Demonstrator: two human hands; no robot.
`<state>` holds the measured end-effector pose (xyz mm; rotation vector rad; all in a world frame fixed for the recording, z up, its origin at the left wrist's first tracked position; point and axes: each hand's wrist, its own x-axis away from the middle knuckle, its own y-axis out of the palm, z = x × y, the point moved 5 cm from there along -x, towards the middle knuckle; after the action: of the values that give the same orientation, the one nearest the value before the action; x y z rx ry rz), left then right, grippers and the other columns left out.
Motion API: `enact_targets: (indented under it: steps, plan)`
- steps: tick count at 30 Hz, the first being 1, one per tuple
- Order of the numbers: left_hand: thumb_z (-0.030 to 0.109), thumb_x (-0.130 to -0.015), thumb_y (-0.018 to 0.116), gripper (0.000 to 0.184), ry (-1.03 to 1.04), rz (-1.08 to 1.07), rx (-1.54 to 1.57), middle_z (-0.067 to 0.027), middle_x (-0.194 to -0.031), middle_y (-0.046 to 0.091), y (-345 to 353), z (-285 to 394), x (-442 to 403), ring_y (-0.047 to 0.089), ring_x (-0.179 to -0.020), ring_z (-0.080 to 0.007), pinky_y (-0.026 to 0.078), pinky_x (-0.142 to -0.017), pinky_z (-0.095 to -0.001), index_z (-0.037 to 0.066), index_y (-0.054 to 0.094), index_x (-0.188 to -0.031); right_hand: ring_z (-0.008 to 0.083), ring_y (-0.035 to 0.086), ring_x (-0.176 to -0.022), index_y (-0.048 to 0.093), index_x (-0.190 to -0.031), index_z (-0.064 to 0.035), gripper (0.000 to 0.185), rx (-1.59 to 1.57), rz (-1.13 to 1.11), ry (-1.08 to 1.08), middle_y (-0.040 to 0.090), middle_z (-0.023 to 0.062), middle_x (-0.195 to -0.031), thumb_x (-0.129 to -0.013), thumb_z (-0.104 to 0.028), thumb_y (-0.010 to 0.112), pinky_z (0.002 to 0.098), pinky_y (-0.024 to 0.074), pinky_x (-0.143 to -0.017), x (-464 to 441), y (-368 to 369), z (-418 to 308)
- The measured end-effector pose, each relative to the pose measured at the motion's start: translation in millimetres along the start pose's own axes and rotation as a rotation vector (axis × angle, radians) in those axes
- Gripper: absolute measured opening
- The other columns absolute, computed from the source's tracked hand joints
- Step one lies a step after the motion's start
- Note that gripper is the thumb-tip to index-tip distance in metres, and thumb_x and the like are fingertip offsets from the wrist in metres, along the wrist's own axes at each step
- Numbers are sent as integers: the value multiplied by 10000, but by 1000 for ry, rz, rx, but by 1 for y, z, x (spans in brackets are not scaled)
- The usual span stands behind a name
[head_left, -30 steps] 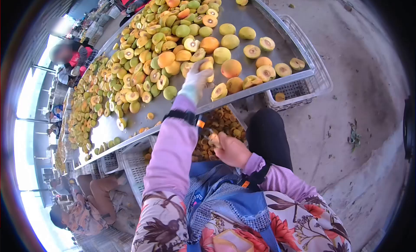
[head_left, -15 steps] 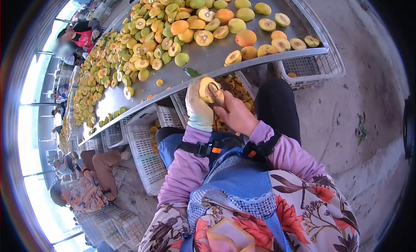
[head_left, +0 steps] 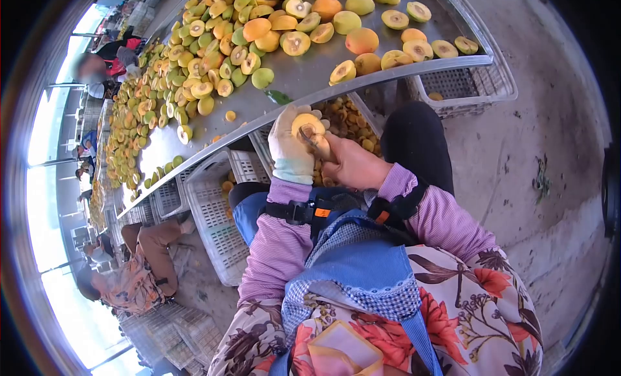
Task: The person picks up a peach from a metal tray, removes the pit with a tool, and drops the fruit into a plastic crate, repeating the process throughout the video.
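A halved yellow peach (head_left: 308,126) rests in my left hand (head_left: 290,144), which wears a whitish glove and has its fingers wrapped round the fruit. The cut face is turned up toward me. My right hand (head_left: 357,162) is bare and closed on a small curved metal tool (head_left: 309,139), whose tip lies against the cut face near the pit. The handle is mostly hidden in my fingers. Both hands are just below the near rim of a metal table (head_left: 291,117), over a crate of cut peach pieces (head_left: 348,120).
Many whole and halved peaches (head_left: 213,65) cover the table. A green leaf (head_left: 279,97) lies near its edge. White plastic crates (head_left: 220,237) (head_left: 508,85) stand below and beside it. Other people sit along the left, one in brown trousers (head_left: 158,247). Plant scraps (head_left: 542,179) lie on the floor.
The tool's tip has shifted across the cut face, and the peach half is turned slightly. My right hand has rolled a little. The whole view has moved slightly.
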<state>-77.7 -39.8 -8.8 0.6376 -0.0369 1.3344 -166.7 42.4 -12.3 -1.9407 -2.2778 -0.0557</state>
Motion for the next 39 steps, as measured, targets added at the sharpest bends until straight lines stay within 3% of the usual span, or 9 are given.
enact_targets:
  steps: [3,10,19,20,24,28,32,35,39]
  plan:
    - [285,-912,480,319,358,73,-309,-149,-813,620,-5,7,4,632,-679,-276,530,-612,-354,-14,589,-889,184,544,-507,445,-1054,30,308,-104,-143,169,546,111,-630,-785,-91,533,314,437,-464,4,-1,-5]
    - [295,-882,591,353,184,-165,-192,-141,-775,636,-5,11,9,645,-623,-244,526,-548,-302,-53,621,-839,101,448,-403,464,-1021,-18,227,-291,-373,266,473,35,-540,-809,-98,482,257,373,-368,8,3,-4]
    - [393,-886,577,461,58,25,-46,-120,-734,616,-20,-9,3,599,-567,-202,496,-525,-294,-65,618,-846,57,398,-385,470,-956,-47,146,-100,-210,329,436,-22,-552,-835,-127,487,221,367,-351,4,15,9]
    - [400,-910,516,467,92,28,-169,-155,-785,626,-23,-9,2,627,-629,-249,525,-583,-325,-59,597,-886,57,400,-388,481,-943,-45,138,-104,-198,325,440,-23,-561,-827,-119,483,228,381,-351,5,16,10]
    - [321,-899,535,390,234,-143,-406,-153,-769,635,-26,-7,2,625,-606,-239,519,-572,-317,-60,610,-867,38,397,-393,465,-936,-59,129,-493,-380,501,425,-38,-577,-832,-120,512,213,378,-337,15,20,11]
    - [289,-888,557,359,28,-224,-357,-145,-767,644,-16,0,2,637,-636,-223,514,-580,-304,-58,627,-831,30,394,-400,437,-928,-100,127,-610,-449,561,408,-50,-571,-846,-116,532,204,366,-330,14,18,14]
    - [262,-880,555,333,342,-248,-545,-139,-761,652,-14,7,13,640,-655,-198,512,-621,-279,-58,640,-839,16,374,-401,419,-911,-144,123,-826,-602,593,388,-63,-560,-868,-126,532,188,344,-329,19,22,19]
    - [241,-873,552,313,298,-325,-757,-130,-770,656,-5,18,18,641,-669,-183,511,-635,-273,-57,642,-841,5,338,-396,418,-895,-163,123,-752,-584,560,361,-75,-550,-877,-136,536,172,302,-326,19,25,22]
    - [321,-886,512,366,-158,-393,-221,-143,-829,647,-16,-4,11,645,-733,-257,528,-636,-301,-27,621,-860,1,308,-389,428,-886,-155,124,-848,-665,518,343,-81,-548,-871,-142,550,166,252,-325,26,27,10]
